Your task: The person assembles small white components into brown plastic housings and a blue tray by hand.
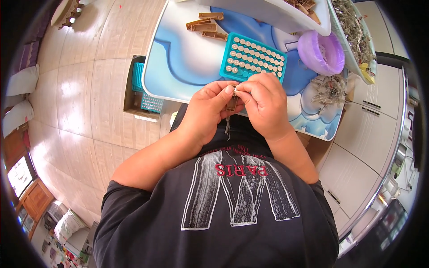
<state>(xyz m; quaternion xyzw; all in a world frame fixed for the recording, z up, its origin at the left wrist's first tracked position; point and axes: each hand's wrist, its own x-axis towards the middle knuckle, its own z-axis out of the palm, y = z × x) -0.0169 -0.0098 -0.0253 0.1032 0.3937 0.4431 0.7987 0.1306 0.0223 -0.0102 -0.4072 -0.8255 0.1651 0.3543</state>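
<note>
Close to my body, at the table's near edge, my left hand grips a small brown plastic casing between thumb and fingers. Thin wires dangle from its lower end. My right hand is closed in a pinch at the casing's upper end, where a small silvery bit shows; the fingertips hide most of it. Just beyond the hands lies a teal tray with rows of round silver button-like pieces. A few places in its nearest row hold no piece.
Several brown casings lie at the table's far left. At the far right are a white bin of casings, a purple bowl, a basket of tangled wires and a wire heap. A box with teal trays stands left, below.
</note>
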